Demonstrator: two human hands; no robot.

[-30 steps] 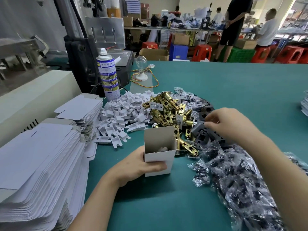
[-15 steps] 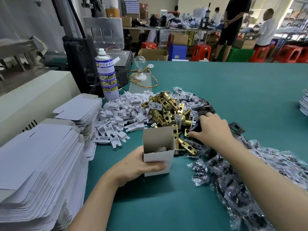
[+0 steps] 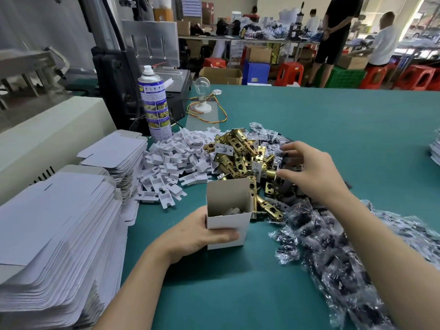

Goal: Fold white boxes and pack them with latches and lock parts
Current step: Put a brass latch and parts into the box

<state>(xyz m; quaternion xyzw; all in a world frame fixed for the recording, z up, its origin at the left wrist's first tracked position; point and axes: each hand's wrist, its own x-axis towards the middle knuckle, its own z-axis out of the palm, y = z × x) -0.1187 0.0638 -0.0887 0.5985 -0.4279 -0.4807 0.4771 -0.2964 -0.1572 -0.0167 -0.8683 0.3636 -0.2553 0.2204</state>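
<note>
Picking the next part: left hand (image 3: 195, 234) grips the open white box (image 3: 238, 221), upright on the green table (image 3: 238, 294) just in front of the brass latches (image 3: 238, 153), white plastic insert (image 3: 232, 210) already inside. Right hand (image 3: 312, 170) hovers with fingers spread over the dark plates (image 3: 284, 188), holding nothing visible. Suggest pinching one piece clear of the tangle and dropping it in end-first with the box held steady

The tabletop (image 3: 333, 115) is teal. The box (image 3: 238, 221) is white outside and grey-beige inside. Behind the box lie brass-gold latches (image 3: 238, 148), left of it white plastic pieces (image 3: 171, 160), and right of it clear bags (image 3: 333, 253) of black parts. The spray can (image 3: 156, 103) is white with blue and yellow panels.
</note>
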